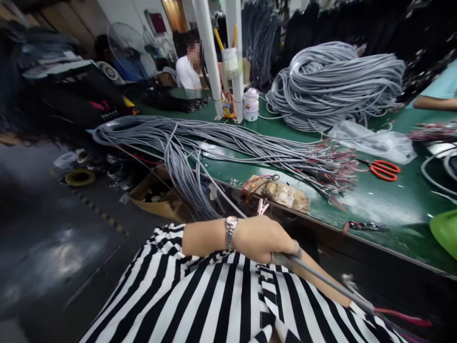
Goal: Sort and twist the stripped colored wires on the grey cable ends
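your left hand [260, 238], with a watch [230, 233] at the wrist, is closed around a grey cable [330, 282] in front of your striped shirt [207, 305]. the cable slants down to the right, where red wires [405, 316] come out of its end. your right forearm [323, 277] reaches up to the left hand, but your right hand seems mostly hidden there, so i can't tell whether it is open or closed. beyond, a long cable bundle [228, 138] lies on the green table [410, 209], its wire ends near the orange-handled scissors [385, 170].
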Action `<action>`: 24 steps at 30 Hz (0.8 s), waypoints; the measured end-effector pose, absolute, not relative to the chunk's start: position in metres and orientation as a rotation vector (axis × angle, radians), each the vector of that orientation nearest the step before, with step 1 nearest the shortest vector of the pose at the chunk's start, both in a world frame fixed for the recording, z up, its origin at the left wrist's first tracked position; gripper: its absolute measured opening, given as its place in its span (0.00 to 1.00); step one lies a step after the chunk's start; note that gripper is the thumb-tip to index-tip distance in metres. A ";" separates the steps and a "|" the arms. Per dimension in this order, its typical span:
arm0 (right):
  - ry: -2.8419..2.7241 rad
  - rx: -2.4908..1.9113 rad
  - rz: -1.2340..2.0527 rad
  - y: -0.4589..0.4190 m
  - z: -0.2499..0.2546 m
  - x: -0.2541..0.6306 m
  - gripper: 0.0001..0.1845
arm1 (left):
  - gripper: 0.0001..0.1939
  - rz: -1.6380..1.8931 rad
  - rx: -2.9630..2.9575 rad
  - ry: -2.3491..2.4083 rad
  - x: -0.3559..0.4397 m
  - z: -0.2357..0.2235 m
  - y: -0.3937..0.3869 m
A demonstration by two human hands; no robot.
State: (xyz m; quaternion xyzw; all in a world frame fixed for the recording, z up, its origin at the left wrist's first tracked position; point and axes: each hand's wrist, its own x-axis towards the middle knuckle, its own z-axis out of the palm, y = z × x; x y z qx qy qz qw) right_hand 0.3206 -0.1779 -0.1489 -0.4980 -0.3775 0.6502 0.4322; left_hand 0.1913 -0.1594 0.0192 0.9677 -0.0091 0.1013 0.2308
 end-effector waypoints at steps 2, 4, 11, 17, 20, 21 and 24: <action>-0.901 -1.240 1.674 -0.180 -0.149 0.321 0.16 | 0.12 0.329 2.374 0.086 0.181 -0.005 -0.169; -0.850 -1.256 1.722 -0.184 -0.148 0.323 0.17 | 0.19 0.416 2.016 0.321 0.161 -0.030 -0.171; -0.801 -1.094 1.869 -0.187 -0.141 0.320 0.19 | 0.29 0.581 1.204 0.942 0.088 -0.106 -0.192; -0.881 -0.773 1.945 -0.189 -0.137 0.303 0.27 | 0.29 0.478 1.197 0.985 0.070 -0.126 -0.206; -0.964 -0.720 1.929 -0.189 -0.135 0.297 0.30 | 0.29 0.388 1.221 0.957 0.063 -0.135 -0.204; -1.016 -0.733 1.901 -0.189 -0.135 0.295 0.29 | 0.28 0.355 1.232 0.944 0.060 -0.139 -0.202; -1.273 -0.839 1.682 -0.187 -0.136 0.292 0.19 | 0.28 0.266 1.230 0.905 0.055 -0.147 -0.195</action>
